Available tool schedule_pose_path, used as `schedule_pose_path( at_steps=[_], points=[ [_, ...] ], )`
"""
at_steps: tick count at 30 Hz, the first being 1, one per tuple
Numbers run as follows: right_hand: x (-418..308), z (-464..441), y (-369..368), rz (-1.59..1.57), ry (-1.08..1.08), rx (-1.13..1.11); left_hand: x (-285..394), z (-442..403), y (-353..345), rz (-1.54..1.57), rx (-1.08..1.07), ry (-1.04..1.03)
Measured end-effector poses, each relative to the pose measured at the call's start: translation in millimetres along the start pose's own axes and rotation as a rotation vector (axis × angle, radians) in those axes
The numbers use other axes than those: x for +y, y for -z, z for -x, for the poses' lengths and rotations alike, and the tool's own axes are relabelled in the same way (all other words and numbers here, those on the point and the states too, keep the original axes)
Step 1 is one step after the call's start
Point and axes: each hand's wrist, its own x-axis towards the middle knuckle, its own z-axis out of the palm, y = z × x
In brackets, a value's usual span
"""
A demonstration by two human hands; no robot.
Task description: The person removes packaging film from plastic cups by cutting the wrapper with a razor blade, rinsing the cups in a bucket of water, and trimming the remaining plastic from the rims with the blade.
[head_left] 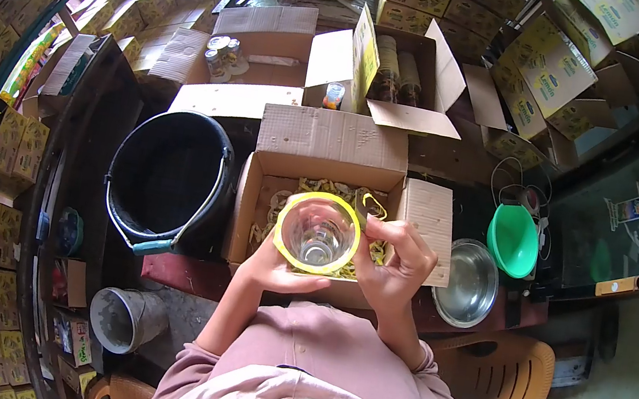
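My left hand (272, 266) is wrapped round a clear cup-shaped container (319, 237) with a yellow rim, its open-looking mouth turned up toward me. At the right side of that rim, my right hand (399, 269) pinches a small dark piece with a yellow edge (369, 205); its exact kind cannot be made out. The right fingers also touch or nearly touch the container's rim. Both hands are above an open cardboard box (335, 137), in which many small yellow-and-pale pieces lie, partly hidden by the container and hands.
A black bucket (166, 175) with a wire handle stands left of the box. To the right are a steel bowl (467, 283) and a green bowl (513, 240). Behind, an open carton (267, 28) holds jars; another carton (414, 118) holds stacked cylinders. An orange chair (504, 379) stands at right.
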Motion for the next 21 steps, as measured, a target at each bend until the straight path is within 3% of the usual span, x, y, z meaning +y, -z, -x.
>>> schedule_pose_path(
  at_steps=[1,2,7,10,15,21],
  points=[
    [-0.7,0.5,-0.3,0.014,0.004,0.001,-1.2,-3.0,-3.4,-0.049,0.019,-0.077],
    [-1.2,1.0,-0.4,0.028,0.008,0.002,-4.3,-1.1,-7.5,-0.055,0.139,-0.002],
    [-1.1,2.7,0.1,0.065,0.01,-0.002,-16.4,3.1,-4.1,-0.007,0.127,0.043],
    [-0.2,1.2,1.6,0.055,-0.006,-0.009,-16.7,5.6,-1.1,-0.129,0.029,-0.013],
    [3.1,4.0,0.6,-0.018,-0.055,0.057,-14.3,1.1,-4.0,0.15,0.085,0.111],
    [0.6,5.2,-0.1,0.035,-0.048,0.131,-3.0,-5.7,-11.8,0.243,0.108,0.144]
  ],
)
